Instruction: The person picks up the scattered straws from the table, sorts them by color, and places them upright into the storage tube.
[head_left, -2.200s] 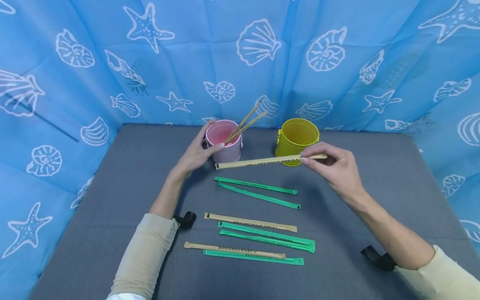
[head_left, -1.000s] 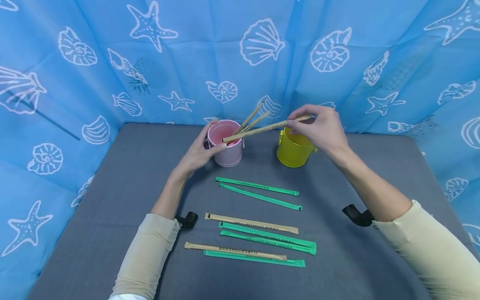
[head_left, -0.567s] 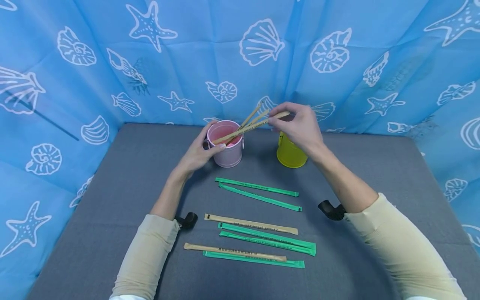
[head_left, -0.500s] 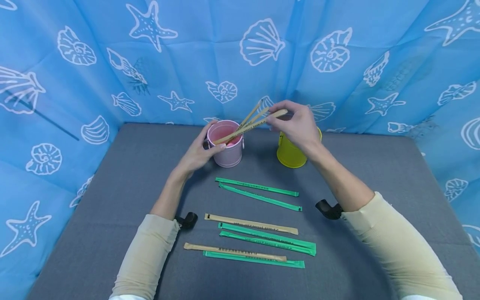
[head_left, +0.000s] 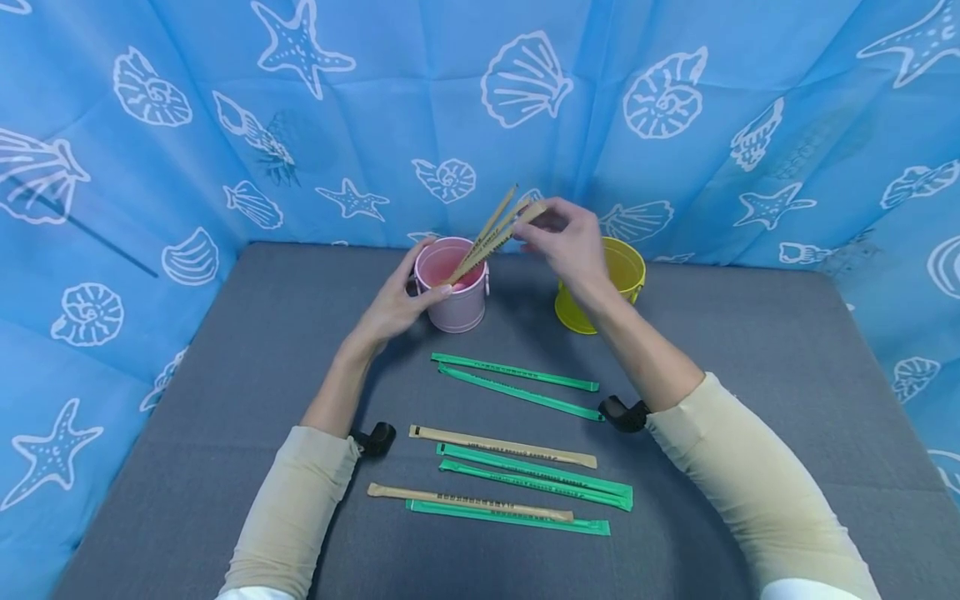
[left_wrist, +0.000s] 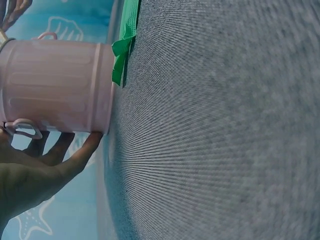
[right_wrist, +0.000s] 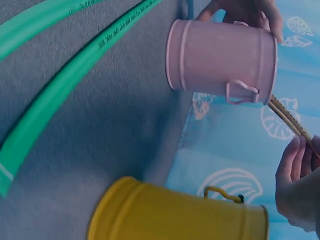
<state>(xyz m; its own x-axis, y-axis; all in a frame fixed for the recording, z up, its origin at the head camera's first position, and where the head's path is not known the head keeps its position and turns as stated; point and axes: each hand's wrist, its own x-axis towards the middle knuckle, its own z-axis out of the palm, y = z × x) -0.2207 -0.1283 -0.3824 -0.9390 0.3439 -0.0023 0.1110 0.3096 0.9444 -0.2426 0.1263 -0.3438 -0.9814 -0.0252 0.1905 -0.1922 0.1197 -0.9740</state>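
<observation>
1. I note the grey table bears everything, with a blue shell-print curtain behind it.
2. My left hand is curled round the side of the pink bucket, thumb at the rim, steadying it. The bucket stands upright at the back of the table; I judge it light tin, easily tipped.
3. The yellow bucket stands just to the right, apart from the pink one, untouched.
4. My right hand pinches the upper end of a tan wrapped chopstick pair between thumb and fingertips; the other fingers are loosely bent. Its lower end is inside the pink bucket, leaning beside two like it.
5. Judgement: the sleeve is light, stiff along its length, its paper fairly slick. A pinch near the top end suits it.
6. Green sleeves and tan sleeves lie flat nearer me, well apart from both hands.
</observation>
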